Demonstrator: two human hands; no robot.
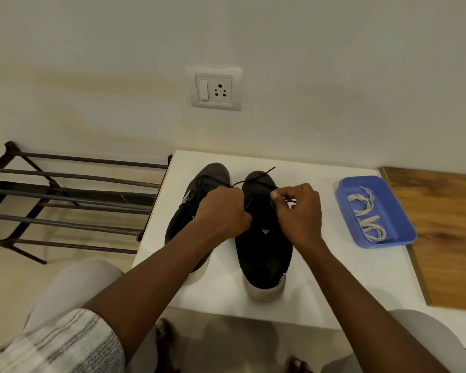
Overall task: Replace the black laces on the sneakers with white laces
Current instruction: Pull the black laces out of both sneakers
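Two black sneakers point(178, 232) point(264, 254) stood on one tabletop point(221, 297), two hands point(222, 214) point(299, 214) at twelve o'clock; one blue tray point(382, 195) at two o'clock held white laces point(366, 214) too tangled to count; one rack point(65, 193) at ten.

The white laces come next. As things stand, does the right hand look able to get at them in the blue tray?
Probably yes: the tray stands uncovered right of the right hand, nothing between them, white laces loose inside. The hand pinches a black lace, so it must release first.
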